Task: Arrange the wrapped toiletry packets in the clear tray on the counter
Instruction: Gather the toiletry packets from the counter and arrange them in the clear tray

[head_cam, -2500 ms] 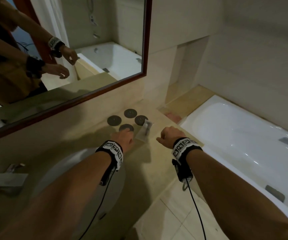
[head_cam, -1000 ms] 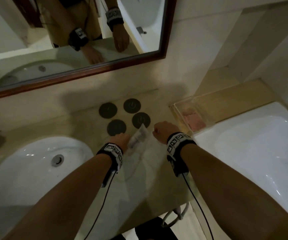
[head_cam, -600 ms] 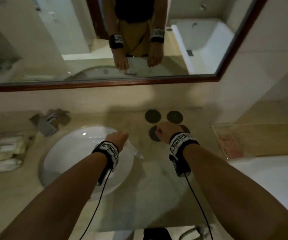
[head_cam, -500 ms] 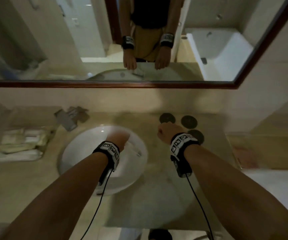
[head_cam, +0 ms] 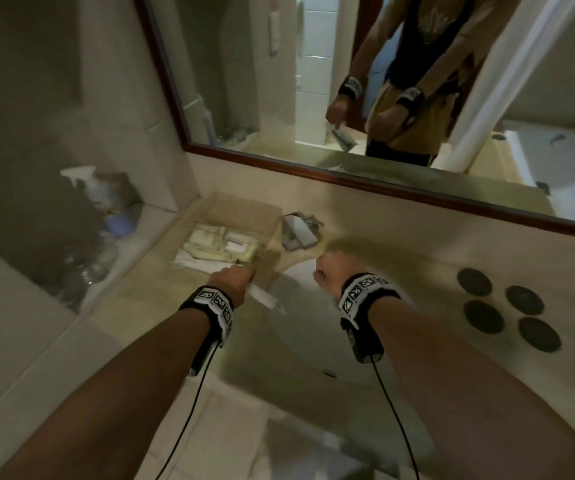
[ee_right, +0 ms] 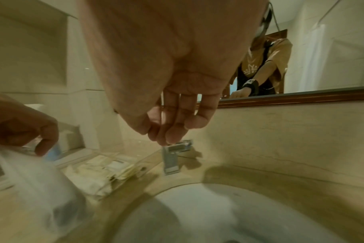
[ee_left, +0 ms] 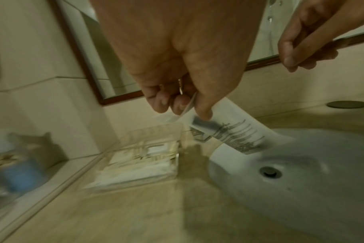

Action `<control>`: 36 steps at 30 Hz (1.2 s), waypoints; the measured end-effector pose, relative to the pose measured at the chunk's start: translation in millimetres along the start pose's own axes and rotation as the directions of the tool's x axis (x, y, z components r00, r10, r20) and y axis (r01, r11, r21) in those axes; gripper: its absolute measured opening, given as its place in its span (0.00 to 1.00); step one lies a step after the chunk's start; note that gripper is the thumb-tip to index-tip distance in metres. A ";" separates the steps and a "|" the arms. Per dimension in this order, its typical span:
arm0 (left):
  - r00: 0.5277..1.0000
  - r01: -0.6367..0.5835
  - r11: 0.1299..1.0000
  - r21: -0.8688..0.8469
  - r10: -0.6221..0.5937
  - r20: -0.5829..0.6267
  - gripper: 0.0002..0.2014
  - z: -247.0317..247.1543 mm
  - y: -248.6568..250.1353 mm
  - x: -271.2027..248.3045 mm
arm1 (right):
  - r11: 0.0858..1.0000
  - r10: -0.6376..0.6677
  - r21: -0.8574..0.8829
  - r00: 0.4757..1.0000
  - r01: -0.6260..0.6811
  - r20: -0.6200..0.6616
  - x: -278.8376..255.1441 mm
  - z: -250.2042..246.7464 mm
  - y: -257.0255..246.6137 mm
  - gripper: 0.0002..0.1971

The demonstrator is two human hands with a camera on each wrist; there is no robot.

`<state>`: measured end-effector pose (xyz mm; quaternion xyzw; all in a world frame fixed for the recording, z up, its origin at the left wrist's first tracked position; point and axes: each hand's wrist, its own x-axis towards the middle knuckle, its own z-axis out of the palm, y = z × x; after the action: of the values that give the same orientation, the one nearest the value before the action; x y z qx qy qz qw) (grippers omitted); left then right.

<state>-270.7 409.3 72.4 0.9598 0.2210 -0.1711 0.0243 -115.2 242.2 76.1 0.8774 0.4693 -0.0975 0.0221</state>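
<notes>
My left hand (head_cam: 241,273) pinches a white printed toiletry packet (head_cam: 264,298) between thumb and fingers, and the packet (ee_left: 229,129) hangs over the left rim of the sink. Just beyond and left of that hand stands the clear tray (head_cam: 244,206), holding several pale wrapped packets (head_cam: 220,242). The left wrist view shows the tray (ee_left: 172,164) below and ahead of my left hand (ee_left: 185,106). Over the sink hangs my right hand (head_cam: 320,271), with loosely curled fingers (ee_right: 172,131) that hold nothing.
A white sink (head_cam: 313,341) lies below both hands, with a square metal faucet (head_cam: 298,232) behind it. Several dark round coasters (head_cam: 507,308) lie on the counter to the right. Spray bottles (head_cam: 95,188) stand on a ledge at the left. A framed mirror (head_cam: 348,174) runs along the wall.
My left hand has carried the packet leftward, from beside the coasters across the sink to the clear tray. The empty right hand followed it over the sink.
</notes>
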 end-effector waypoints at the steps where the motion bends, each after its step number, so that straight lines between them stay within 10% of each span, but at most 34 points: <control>1: 1.000 0.015 1.000 -0.003 -0.015 0.004 0.15 3.1 -16.8 -5.9 | 1.000 -0.020 -0.010 1.000 0.020 -0.001 7.4 0.0 -17.4 0.13; 13: 0.989 0.143 0.986 -0.082 -0.145 -0.023 0.13 22.3 -133.2 -19.3 | 0.996 -0.090 0.007 0.991 0.090 0.102 76.5 -13.4 -119.0 0.15; 28: 0.991 0.131 0.987 -0.091 -0.133 -0.017 0.13 -24.0 -191.6 79.0 | 0.987 -0.104 0.133 0.992 0.094 0.073 196.1 -19.8 -122.7 0.11; 36: 0.996 0.087 0.993 -0.080 -0.084 0.043 0.28 -7.9 -204.4 127.1 | 0.991 -0.035 0.133 0.991 0.018 0.130 225.4 -10.6 -111.8 0.15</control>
<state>-249.4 647.4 42.7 0.9441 0.2684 -0.1815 0.0606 -84.3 490.7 49.2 0.8622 0.4710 -0.1865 -0.0062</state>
